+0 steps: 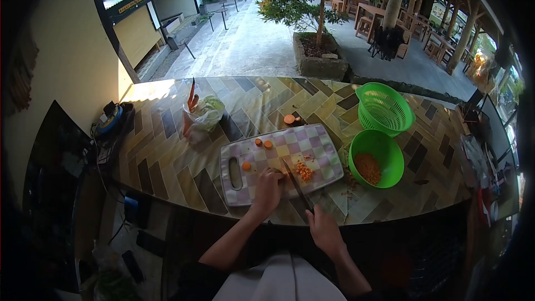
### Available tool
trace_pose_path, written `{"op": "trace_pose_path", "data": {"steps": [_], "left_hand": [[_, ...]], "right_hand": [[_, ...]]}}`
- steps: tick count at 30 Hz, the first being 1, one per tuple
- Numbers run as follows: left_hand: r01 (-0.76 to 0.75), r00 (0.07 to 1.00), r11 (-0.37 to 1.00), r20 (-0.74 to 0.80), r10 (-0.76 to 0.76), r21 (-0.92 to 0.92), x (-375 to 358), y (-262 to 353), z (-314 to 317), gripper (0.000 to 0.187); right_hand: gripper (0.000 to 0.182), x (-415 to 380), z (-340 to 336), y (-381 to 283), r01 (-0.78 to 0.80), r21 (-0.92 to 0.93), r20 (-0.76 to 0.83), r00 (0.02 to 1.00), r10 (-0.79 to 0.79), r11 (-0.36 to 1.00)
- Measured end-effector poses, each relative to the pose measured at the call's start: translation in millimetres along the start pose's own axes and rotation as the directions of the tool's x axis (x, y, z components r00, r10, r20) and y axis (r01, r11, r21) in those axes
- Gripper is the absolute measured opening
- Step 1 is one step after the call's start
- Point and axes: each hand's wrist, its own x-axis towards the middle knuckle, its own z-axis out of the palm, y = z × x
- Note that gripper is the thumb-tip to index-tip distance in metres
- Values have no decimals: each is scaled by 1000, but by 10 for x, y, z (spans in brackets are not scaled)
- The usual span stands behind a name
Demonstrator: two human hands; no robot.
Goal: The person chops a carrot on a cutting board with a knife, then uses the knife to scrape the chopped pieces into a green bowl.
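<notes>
On a checkered white, pink and yellow cutting board (256, 153), my left hand (269, 185) is closed with curled fingers over a piece of carrot (286, 175), mostly hidden beneath them. My right hand (325, 228) grips a knife (297, 185), its blade slanting across the board beside my left fingertips. Right of the blade lies a small heap of diced carrot (304, 171). Several short carrot chunks, one of them a round orange piece (246, 165), rest on the board's left and upper parts. Beyond its top edge sits a thicker carrot stub (288, 119).
A green bowl (397, 159) with shredded orange food stands right of the board, touching a green colander (404, 108) behind it. A plastic bag (203, 116) of vegetables sits at the back left. Cables and gadgets (107, 120) crowd the table's left edge.
</notes>
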Motion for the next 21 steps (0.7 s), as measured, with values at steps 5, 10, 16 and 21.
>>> {"op": "trace_pose_path", "data": {"steps": [5,10,16,21], "left_hand": [[20,1000,998,-17,-21,-53,-6,9,14,13],[10,1000,999,1,-10,-46,10,-3,10,14],[44,999,995,24,-41,-93,15,-5,-37,14],[68,998,992,13,-67,-108,16,13,-74,14]], "right_hand": [[30,-16,31,-40,-34,-43,28,999,35,998],[29,126,-36,-113,-13,-171,63,998,24,985],[31,121,-32,-63,1,-101,22,1000,1,995],[32,-15,-46,-128,-15,-45,36,999,17,999]]}}
